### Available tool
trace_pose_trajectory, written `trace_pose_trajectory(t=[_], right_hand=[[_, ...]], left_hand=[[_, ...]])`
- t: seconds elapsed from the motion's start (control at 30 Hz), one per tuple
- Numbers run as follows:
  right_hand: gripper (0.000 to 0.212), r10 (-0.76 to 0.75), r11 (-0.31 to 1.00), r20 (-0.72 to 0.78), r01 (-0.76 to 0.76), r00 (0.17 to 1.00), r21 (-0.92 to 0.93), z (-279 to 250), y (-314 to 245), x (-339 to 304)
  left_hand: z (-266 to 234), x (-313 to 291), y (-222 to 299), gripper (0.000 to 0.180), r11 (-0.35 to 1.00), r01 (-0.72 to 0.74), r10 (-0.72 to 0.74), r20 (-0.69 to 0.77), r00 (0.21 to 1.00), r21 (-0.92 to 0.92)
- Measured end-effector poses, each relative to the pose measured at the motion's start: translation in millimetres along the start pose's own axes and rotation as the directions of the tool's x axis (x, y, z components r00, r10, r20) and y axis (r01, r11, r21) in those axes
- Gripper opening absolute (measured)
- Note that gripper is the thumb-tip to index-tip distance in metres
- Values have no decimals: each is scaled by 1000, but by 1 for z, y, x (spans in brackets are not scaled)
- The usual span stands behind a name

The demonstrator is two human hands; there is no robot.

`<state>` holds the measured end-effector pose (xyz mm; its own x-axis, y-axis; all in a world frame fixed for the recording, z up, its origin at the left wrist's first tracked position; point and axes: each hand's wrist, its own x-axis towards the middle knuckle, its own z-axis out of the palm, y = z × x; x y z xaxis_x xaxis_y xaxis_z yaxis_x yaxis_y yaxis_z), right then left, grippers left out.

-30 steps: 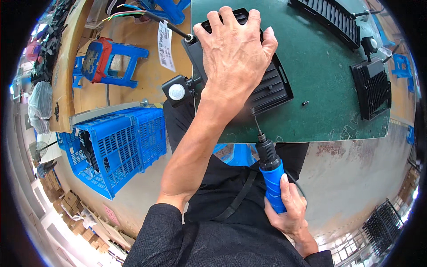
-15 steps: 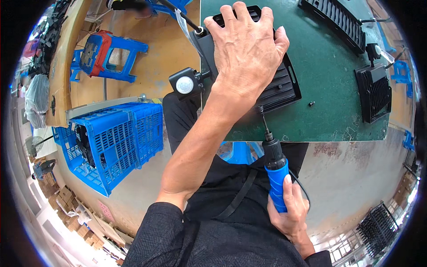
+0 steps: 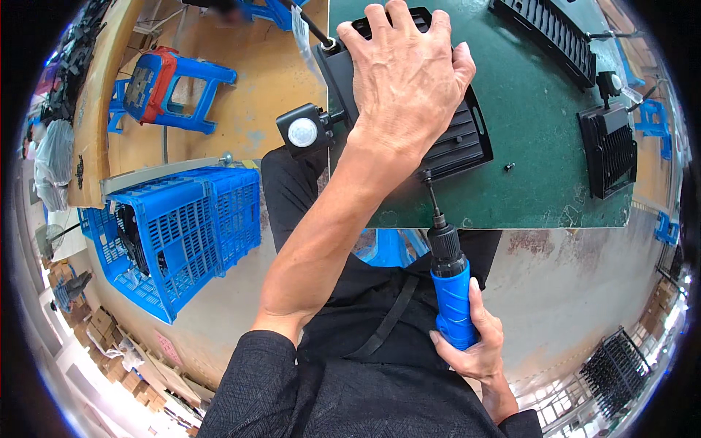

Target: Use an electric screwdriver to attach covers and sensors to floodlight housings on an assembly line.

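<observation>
Head view: left hand (image 3: pixel 405 91) lies spread over black ribbed rectangular housing (image 3: pixel 461 142); right hand (image 3: pixel 475 342) grasps blue-and-black cylindrical screwdriver (image 3: pixel 453 299), whose bit (image 3: pixel 432 196) could slip if tilted.

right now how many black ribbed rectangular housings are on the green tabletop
3 black ribbed rectangular housings: one under the left hand, one toward the upper right, one by the right edge of the green tabletop. Others may lie out of view.
</observation>
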<state>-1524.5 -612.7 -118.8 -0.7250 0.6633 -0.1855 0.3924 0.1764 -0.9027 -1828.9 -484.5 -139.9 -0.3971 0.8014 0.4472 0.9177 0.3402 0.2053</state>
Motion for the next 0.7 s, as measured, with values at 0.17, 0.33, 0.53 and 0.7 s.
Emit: trace_pose_trajectory(t=[0.17,0.33,0.53,0.7], right_hand=[[98,-90,972,-38,79,995,-222,2,1,0],[100,-163,838,-41,117,986,-533,5,-3,-2],[97,-94,940,-43,75,995,-334,4,1,0],[95,-53,975,11,54,999,-213,0,5,-4]], left_hand=[[-1,0,0,33,999,-2,3,10,1000,-54],[1,0,-1,33,1000,-3,4,-20,1000,6],[0,0,-1,34,1000,10,-10,7,1000,-3],[2,0,-1,34,999,7,-8,-6,1000,-53]])
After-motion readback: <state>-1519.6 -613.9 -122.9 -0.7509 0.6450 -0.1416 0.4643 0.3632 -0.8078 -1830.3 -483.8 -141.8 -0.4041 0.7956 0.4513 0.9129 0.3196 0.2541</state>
